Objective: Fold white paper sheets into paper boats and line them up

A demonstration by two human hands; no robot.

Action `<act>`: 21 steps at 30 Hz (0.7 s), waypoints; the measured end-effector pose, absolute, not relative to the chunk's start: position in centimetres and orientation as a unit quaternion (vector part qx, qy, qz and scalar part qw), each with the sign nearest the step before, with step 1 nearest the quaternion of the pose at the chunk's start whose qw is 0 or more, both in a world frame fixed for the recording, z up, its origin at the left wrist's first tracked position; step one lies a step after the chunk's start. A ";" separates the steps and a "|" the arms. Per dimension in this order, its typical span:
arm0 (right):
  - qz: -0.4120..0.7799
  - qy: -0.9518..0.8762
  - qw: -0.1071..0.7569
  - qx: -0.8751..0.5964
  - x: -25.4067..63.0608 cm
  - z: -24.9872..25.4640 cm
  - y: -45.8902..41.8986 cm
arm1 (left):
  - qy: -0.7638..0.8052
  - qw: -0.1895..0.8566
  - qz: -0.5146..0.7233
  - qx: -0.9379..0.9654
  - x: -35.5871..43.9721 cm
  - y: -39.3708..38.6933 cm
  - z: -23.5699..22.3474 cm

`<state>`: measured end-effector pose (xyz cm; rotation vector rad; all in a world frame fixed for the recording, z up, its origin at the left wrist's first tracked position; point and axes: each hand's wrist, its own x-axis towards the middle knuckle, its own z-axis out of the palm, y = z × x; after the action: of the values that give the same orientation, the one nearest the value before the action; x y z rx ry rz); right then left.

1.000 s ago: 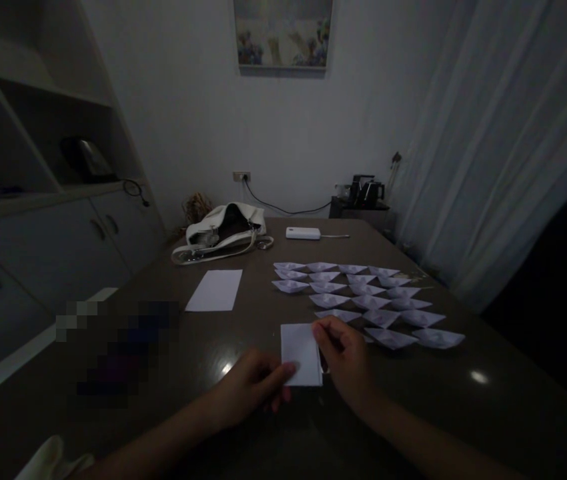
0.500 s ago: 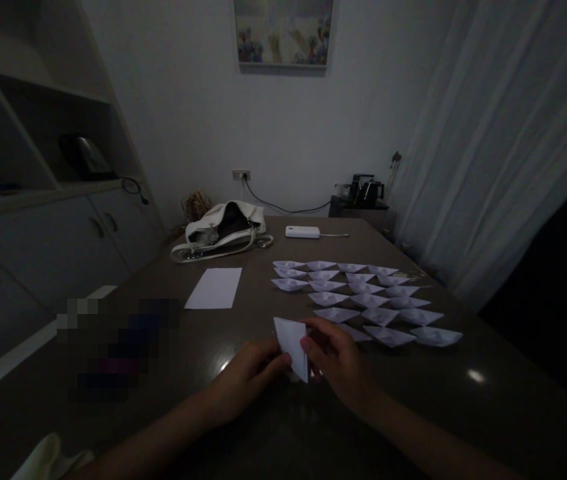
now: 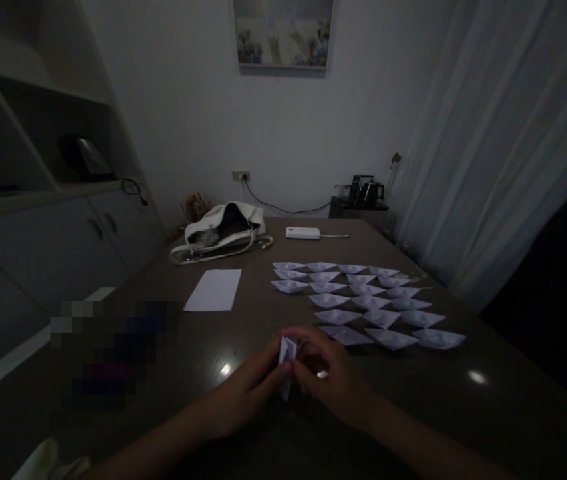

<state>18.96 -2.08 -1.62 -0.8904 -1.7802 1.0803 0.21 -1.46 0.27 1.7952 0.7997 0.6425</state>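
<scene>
Folded paper (image 3: 288,348), narrow and sharply creased, I see pinched by left hand (image 3: 249,381) and right hand (image 3: 336,375), near twenty-one pointed paper boats (image 3: 371,303).

Bare forearms (image 3: 426,430) end in bare hands (image 3: 243,393).

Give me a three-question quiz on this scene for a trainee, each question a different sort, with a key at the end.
1. True or false: the left hand and the right hand are both on the folded paper.

2. Which of these lies closest to the flat sheet?
A) the curtain
B) the bag
C) the kettle

3. Fill in the missing word: on the table, to the right of the flat sheet, stand rows of paper ____.

Key: 1 true; 2 B; 3 boats.
</scene>
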 end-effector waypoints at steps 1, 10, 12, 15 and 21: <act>0.429 -0.712 0.424 -0.359 19.0 -1.6 -2.1 | 0.333 0.501 0.266 0.753 0.2 -1.5 0.4; 0.425 -0.696 0.441 -0.374 18.7 -1.2 -2.3 | 0.319 0.482 0.227 0.784 0.6 -1.8 1.5; 0.420 -0.696 0.444 -0.377 18.7 -1.2 -2.3 | 0.315 0.480 0.232 0.785 0.6 -1.8 1.6; 0.442 -0.686 0.443 -0.371 18.7 -1.3 -2.2 | 0.311 0.488 0.242 0.779 0.6 -1.9 1.5; 0.480 -0.671 0.437 -0.358 18.6 -1.6 -2.3 | 0.408 0.438 0.267 0.756 0.4 -1.6 0.2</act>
<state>18.61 -2.31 -1.56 -0.8900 -1.6676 1.1948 0.36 -1.59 0.16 1.8783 1.0132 0.6629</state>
